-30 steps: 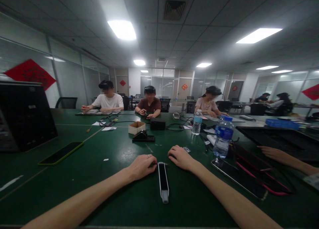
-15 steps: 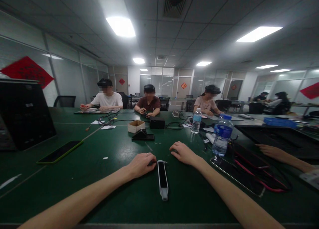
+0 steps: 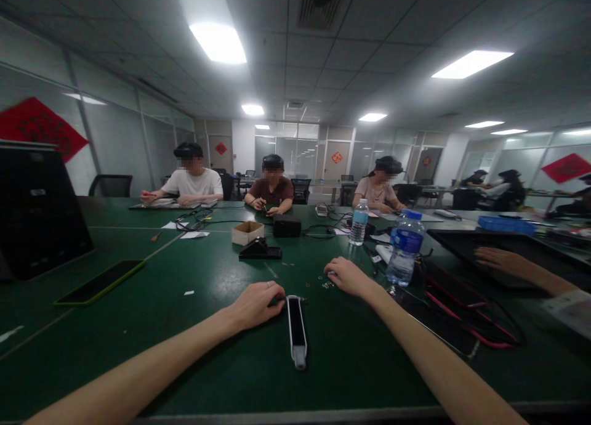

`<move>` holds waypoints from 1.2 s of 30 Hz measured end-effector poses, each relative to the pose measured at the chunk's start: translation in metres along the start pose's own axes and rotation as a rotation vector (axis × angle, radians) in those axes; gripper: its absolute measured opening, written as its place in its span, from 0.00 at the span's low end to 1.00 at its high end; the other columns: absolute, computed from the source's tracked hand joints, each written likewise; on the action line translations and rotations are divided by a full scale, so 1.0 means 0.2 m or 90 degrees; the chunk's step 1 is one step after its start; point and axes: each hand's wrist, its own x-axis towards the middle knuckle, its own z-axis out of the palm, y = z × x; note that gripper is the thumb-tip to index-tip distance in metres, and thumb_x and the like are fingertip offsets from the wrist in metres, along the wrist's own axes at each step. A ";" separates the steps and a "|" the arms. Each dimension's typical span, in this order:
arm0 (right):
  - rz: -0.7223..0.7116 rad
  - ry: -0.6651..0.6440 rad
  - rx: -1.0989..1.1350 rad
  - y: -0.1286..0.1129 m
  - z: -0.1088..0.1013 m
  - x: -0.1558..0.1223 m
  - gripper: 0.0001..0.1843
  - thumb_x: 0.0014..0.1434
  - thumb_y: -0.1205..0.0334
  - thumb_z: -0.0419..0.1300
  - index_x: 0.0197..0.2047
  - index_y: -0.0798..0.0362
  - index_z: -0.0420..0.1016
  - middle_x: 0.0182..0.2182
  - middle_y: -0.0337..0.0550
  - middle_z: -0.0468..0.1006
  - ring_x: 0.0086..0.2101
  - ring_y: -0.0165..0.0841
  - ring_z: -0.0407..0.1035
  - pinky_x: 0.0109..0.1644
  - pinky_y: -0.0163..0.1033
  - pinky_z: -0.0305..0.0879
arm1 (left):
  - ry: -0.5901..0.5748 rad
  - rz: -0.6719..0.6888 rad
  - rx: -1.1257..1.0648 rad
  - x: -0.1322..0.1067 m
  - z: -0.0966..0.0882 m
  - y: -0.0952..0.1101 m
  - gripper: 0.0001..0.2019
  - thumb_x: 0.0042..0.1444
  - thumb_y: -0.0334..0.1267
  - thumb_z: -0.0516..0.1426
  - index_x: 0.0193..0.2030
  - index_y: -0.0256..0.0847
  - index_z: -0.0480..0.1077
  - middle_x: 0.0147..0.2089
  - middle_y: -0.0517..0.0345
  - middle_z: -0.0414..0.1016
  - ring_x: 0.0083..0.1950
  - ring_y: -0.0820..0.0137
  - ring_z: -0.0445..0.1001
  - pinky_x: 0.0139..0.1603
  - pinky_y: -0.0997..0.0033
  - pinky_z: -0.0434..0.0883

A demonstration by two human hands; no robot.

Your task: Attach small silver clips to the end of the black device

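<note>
Well apart, my left hand [image 3: 257, 305] and right hand [image 3: 351, 276]. Left, fingers curled, just beside far end of slim dark-screened device [image 3: 297, 332] lying on green table [image 3: 221, 376]; right beside small shiny bits [image 3: 327, 284]. Can't tell if either grips anything. Big bottle [image 3: 406, 249], small bottle [image 3: 359, 225]: blue-labelled, print unreadable. Pale badge [image 3: 37, 192] on black case [image 3: 41, 228], letters blurred.

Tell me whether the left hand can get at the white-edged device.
Probably yes: the left hand is just beside the far end of the device, and nothing visible stands between them.
</note>
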 end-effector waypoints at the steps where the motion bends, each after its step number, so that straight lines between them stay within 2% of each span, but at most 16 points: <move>1: -0.001 -0.002 0.000 0.00 0.00 0.00 0.13 0.62 0.69 0.53 0.45 0.55 0.78 0.43 0.49 0.76 0.45 0.38 0.67 0.50 0.40 0.61 | 0.001 0.001 -0.001 0.00 0.00 0.00 0.07 0.61 0.36 0.54 0.44 0.41 0.69 0.41 0.58 0.75 0.40 0.68 0.75 0.41 0.72 0.69; 9: -0.021 -0.022 0.010 0.00 0.00 -0.01 0.12 0.60 0.67 0.55 0.41 0.54 0.80 0.39 0.49 0.77 0.45 0.39 0.68 0.48 0.40 0.61 | 0.006 -0.004 -0.005 -0.01 0.00 -0.01 0.07 0.60 0.37 0.54 0.45 0.41 0.69 0.41 0.58 0.75 0.39 0.69 0.74 0.41 0.71 0.69; 16: -0.003 -0.049 0.017 -0.02 -0.02 -0.01 0.09 0.58 0.65 0.58 0.38 0.54 0.80 0.39 0.49 0.76 0.42 0.39 0.68 0.45 0.39 0.63 | -0.006 -0.015 -0.015 -0.01 0.01 -0.01 0.07 0.61 0.37 0.54 0.45 0.40 0.69 0.42 0.57 0.75 0.39 0.69 0.74 0.41 0.72 0.69; 24: 0.002 -0.058 0.013 -0.03 -0.03 -0.02 0.10 0.60 0.66 0.57 0.38 0.55 0.80 0.39 0.50 0.76 0.43 0.40 0.68 0.45 0.40 0.63 | 0.007 -0.004 -0.017 -0.01 0.01 -0.01 0.07 0.61 0.37 0.54 0.44 0.40 0.69 0.41 0.57 0.74 0.39 0.69 0.74 0.40 0.72 0.69; 32: -0.007 -0.055 -0.019 -0.01 0.00 0.00 0.09 0.58 0.66 0.58 0.37 0.55 0.81 0.39 0.50 0.77 0.44 0.40 0.68 0.45 0.38 0.62 | 0.009 0.000 -0.004 -0.01 -0.01 0.01 0.06 0.60 0.36 0.54 0.43 0.40 0.68 0.40 0.57 0.74 0.39 0.68 0.74 0.40 0.72 0.69; 36: 0.019 -0.046 -0.037 0.01 0.02 0.01 0.09 0.58 0.64 0.58 0.35 0.56 0.80 0.39 0.51 0.77 0.43 0.41 0.68 0.45 0.38 0.62 | 0.011 0.003 -0.011 -0.01 -0.01 0.01 0.06 0.60 0.36 0.54 0.44 0.40 0.68 0.40 0.57 0.74 0.39 0.68 0.74 0.39 0.72 0.69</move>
